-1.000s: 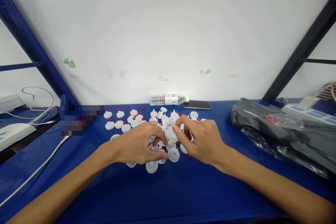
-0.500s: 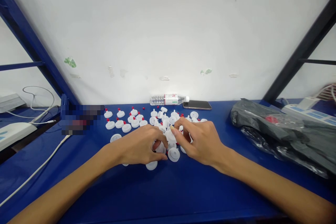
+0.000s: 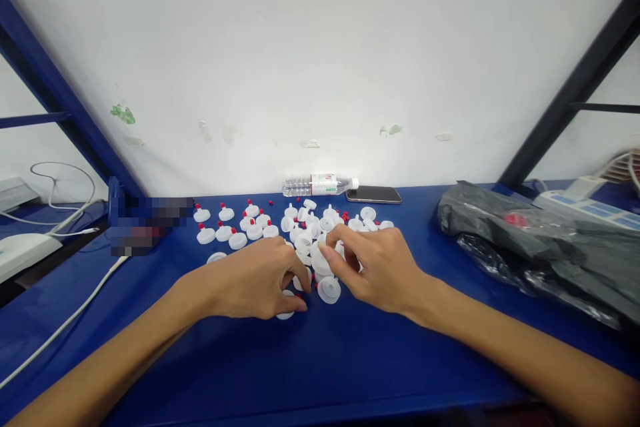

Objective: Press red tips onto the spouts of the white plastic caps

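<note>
My right hand (image 3: pixel 375 263) pinches a white plastic nozzle cap (image 3: pixel 320 259) between thumb and fingertips, its disc facing me. To its left, my left hand (image 3: pixel 263 277) hangs low over the table, thumb and forefinger curved and apart. Just by those fingertips lie a white cap (image 3: pixel 285 307) and a small red tip, partly hidden by the hand. Another white cap (image 3: pixel 329 289) lies below the held one. Behind both hands spreads a pile of loose white caps (image 3: pixel 303 242) with small red tips (image 3: pixel 345 215) among them.
Several white caps with red tips fitted (image 3: pixel 237 239) stand at the back left. A water bottle (image 3: pixel 323 185) and a phone (image 3: pixel 373 195) lie by the wall. Grey plastic bags (image 3: pixel 525 247) cover the right side; a white cable (image 3: pixel 65 323) crosses the left.
My left hand has shifted slightly left and its thumb and forefinger have moved lower, near the front cap. The right hand keeps its pinch on the white nozzle cap. The view has shifted slightly.
</note>
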`<action>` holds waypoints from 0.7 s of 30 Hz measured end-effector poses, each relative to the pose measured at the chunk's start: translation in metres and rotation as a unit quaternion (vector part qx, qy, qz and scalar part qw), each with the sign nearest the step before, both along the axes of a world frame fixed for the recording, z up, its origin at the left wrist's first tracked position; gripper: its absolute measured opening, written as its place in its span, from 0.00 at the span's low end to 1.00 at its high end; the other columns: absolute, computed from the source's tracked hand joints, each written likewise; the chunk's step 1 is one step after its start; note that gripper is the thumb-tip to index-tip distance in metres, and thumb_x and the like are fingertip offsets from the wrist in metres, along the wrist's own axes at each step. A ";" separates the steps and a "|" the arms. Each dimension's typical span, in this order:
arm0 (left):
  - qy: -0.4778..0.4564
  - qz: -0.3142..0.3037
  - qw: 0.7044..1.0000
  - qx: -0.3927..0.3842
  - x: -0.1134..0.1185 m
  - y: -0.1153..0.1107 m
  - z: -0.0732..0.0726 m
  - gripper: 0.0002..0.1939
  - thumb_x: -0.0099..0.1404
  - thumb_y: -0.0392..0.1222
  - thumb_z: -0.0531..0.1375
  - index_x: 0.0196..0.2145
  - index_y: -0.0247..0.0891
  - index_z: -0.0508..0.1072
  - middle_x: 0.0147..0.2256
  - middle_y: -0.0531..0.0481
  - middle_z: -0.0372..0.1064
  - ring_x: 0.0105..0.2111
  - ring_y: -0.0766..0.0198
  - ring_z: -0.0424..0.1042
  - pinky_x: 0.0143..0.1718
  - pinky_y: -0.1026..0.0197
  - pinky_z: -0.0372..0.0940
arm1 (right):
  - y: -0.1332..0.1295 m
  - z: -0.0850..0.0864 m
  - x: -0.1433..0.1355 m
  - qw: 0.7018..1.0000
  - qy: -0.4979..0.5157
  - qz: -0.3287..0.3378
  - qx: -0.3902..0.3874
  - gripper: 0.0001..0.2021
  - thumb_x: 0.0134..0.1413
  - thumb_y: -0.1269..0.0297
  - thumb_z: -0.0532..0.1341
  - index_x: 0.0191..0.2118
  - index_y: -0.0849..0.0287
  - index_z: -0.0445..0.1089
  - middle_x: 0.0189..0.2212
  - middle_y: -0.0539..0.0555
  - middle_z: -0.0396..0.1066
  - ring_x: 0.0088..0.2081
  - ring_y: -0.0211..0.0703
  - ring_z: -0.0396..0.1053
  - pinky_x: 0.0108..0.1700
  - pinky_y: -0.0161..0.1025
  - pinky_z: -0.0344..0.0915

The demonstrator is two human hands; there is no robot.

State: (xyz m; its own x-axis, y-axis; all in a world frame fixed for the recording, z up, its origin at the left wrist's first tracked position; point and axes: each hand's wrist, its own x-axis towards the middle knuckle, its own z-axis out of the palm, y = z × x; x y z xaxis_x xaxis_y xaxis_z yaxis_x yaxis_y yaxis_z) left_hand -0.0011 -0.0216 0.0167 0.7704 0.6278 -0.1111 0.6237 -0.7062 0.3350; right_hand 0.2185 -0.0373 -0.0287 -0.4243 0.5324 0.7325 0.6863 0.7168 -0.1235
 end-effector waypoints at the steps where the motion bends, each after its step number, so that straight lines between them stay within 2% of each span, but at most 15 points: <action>1: 0.010 0.002 1.000 0.000 0.000 0.000 0.001 0.07 0.60 0.39 0.70 0.37 0.45 0.84 0.19 0.60 0.63 0.19 0.71 0.62 0.24 0.65 0.55 | 0.000 0.000 0.000 1.000 0.000 0.000 0.002 0.12 0.69 0.60 0.57 0.35 0.60 0.71 0.16 0.42 0.67 0.17 0.30 0.61 0.24 0.33 0.46; 5: 0.037 0.004 0.999 0.002 0.001 -0.001 0.003 0.10 0.59 0.36 0.69 0.39 0.46 0.84 0.19 0.59 0.66 0.20 0.70 0.64 0.25 0.64 0.55 | 0.000 -0.001 -0.001 1.000 -0.001 0.001 -0.001 0.12 0.69 0.60 0.57 0.35 0.59 0.71 0.16 0.42 0.67 0.17 0.29 0.61 0.24 0.33 0.46; 12: 0.037 -0.002 0.999 0.028 -0.001 -0.003 0.000 0.13 0.58 0.32 0.63 0.36 0.46 0.84 0.29 0.54 0.77 0.28 0.63 0.73 0.30 0.62 0.59 | 0.000 -0.001 -0.002 1.000 -0.008 0.009 -0.025 0.13 0.70 0.59 0.56 0.35 0.59 0.70 0.16 0.42 0.68 0.16 0.29 0.61 0.23 0.34 0.45; 17: 0.039 0.005 0.999 0.038 -0.002 -0.002 -0.003 0.13 0.59 0.32 0.63 0.36 0.47 0.84 0.29 0.52 0.77 0.30 0.61 0.73 0.31 0.61 0.60 | -0.001 -0.002 -0.002 0.999 -0.013 0.008 -0.028 0.12 0.69 0.60 0.56 0.35 0.59 0.70 0.16 0.42 0.67 0.17 0.29 0.61 0.23 0.34 0.44; 21: 0.030 -0.002 0.999 0.037 -0.003 -0.001 -0.007 0.12 0.60 0.32 0.63 0.36 0.47 0.84 0.28 0.53 0.75 0.29 0.62 0.71 0.31 0.62 0.58 | -0.002 -0.003 -0.003 0.999 -0.017 0.010 -0.036 0.12 0.69 0.60 0.56 0.35 0.59 0.70 0.17 0.42 0.67 0.17 0.29 0.61 0.24 0.35 0.44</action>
State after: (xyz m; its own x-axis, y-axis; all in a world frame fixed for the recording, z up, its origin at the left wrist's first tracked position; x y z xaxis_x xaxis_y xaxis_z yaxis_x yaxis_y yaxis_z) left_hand -0.0037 -0.0225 0.0101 0.7658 0.6335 -0.1105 0.6388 -0.7294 0.2447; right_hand 0.2159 -0.0394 -0.0314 -0.4599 0.5744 0.6772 0.6768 0.7204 -0.1514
